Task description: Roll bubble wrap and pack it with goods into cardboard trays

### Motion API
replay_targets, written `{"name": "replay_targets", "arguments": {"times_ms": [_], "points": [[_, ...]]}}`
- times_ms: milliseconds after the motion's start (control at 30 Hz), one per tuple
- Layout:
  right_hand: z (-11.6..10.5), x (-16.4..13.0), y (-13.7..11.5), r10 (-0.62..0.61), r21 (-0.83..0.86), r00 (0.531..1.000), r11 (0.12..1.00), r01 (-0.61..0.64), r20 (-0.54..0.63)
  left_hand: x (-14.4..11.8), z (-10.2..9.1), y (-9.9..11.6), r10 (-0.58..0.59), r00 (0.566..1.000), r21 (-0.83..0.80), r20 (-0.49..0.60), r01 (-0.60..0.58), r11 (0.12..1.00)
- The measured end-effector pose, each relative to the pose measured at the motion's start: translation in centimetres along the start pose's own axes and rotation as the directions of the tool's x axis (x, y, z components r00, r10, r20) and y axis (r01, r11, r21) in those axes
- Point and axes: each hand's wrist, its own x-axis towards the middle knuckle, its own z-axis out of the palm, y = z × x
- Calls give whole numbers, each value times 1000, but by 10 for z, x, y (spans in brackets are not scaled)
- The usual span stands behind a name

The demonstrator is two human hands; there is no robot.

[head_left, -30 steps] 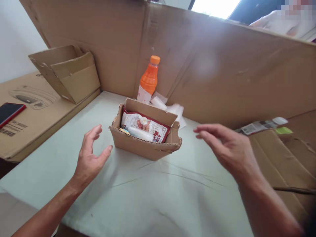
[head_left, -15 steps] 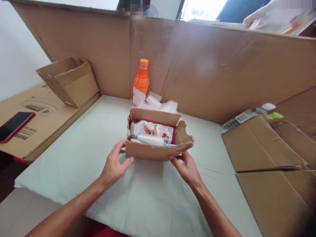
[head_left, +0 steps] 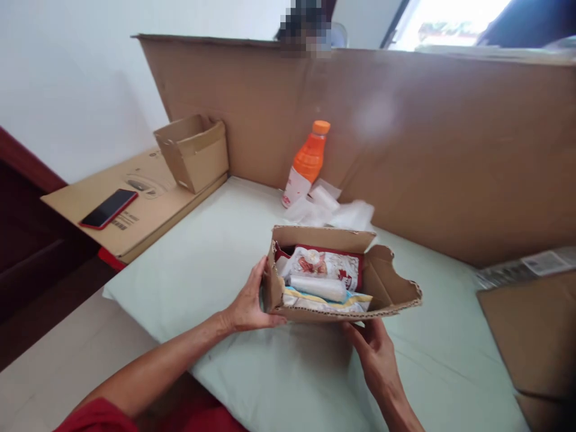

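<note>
- Cardboard box, small, brown, open-topped with torn rim (head_left: pixel 382 288): held above near part of pale green table cover (head_left: pixel 216 252).
- Contents: red-and-white snack packet (head_left: pixel 324 267), white tube (head_left: pixel 317 288).
- Left hand (head_left: pixel 247 303) clamped on box's left end.
- Right hand (head_left: pixel 375 354) grips under near right edge.
- Orange drink bottle (head_left: pixel 306 162) stands far, against brown cardboard wall (head_left: pixel 450 156).
- Red phone (head_left: pixel 108 209) far left.

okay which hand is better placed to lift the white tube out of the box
Left. The left hand grips the cardboard box wall beside the white tube; the right hand supports it from underneath.
</note>
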Motion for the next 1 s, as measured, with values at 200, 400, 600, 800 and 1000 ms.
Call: {"name": "replay_targets", "arguments": {"times_ms": [200,400,600,800,1000], "points": [[78,52,-38,-189,16,957,982,190,220,-13,-55,4,-94,940,80,-328,127,989],[220,77,-115,-532,148,716,836,528,452,-52,-178,23,-76,635,189,-769,339,922],[270,69,-79,-581,-23,606,711,703,543,-65,-262,21,18,504,228,-863,358,906],[259,66,-24,-651,-102,578,616,781,493,-38,-287,1,-48,503,194,-863,417,888],[259,63,-29,-651,-138,580,599,789,489,-4,-299,-17,44,557,256,-830,310,915]]}}
